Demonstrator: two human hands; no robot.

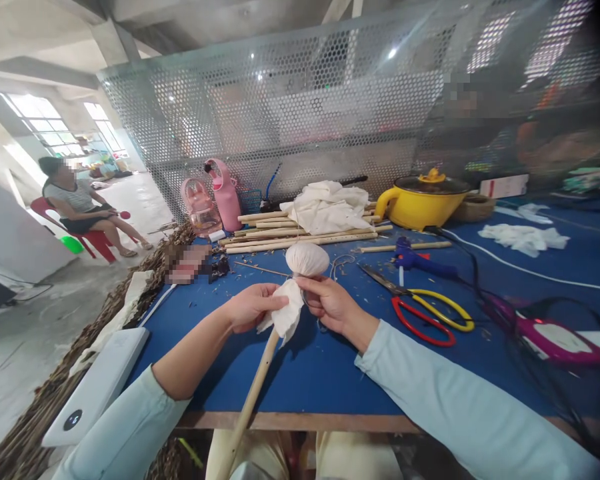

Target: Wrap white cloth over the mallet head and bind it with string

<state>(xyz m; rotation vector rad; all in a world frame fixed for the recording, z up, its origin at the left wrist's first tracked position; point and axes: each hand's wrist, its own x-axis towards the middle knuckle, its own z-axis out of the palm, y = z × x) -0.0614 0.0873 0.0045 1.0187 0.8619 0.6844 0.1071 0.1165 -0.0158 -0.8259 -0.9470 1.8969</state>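
Note:
A wooden stick [253,397] rises from my lap, its top wrapped in white cloth that forms a round ball [307,259]. My left hand [250,307] is closed on the loose cloth gathered under the ball. My right hand [330,301] pinches the cloth neck just below the ball from the right side. A thin string [340,263] lies on the blue table [310,373] behind the ball.
Scissors [430,313], a blue glue gun [420,262], a yellow pot [423,200], bamboo sticks [300,237] with white cloth [327,207], pink bottles [215,200], and a power bank [95,387] surround me. Cables [505,293] run at the right. A person sits far left [80,207].

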